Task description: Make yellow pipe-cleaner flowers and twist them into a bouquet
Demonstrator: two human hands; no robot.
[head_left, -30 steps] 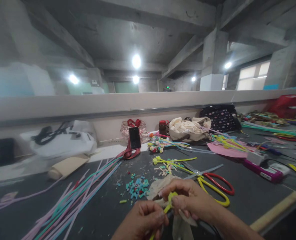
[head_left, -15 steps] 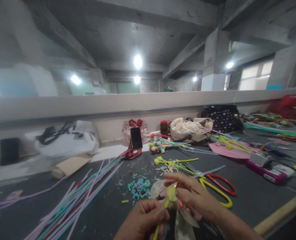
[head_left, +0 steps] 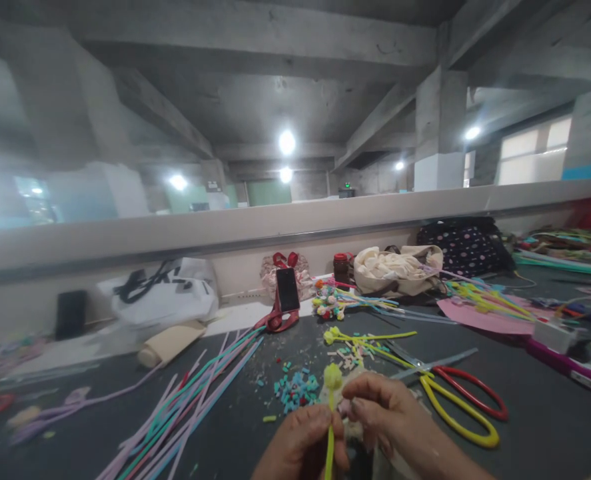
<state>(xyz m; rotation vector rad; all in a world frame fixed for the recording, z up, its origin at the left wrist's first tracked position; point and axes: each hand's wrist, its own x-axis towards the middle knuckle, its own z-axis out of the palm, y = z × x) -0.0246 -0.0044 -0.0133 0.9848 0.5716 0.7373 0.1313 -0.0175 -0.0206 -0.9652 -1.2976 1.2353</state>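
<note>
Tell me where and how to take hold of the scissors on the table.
Best grip the scissors by the red loop and yellow loop, probably with the right hand, coming from the near right. The loops lie spread toward that side, while the visible blade points away to the far left, so fingers should stay clear of it.

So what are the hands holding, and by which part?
The left hand pinches a yellow stem below its knobby head. What the right hand holds, if anything, cannot be told.
</note>
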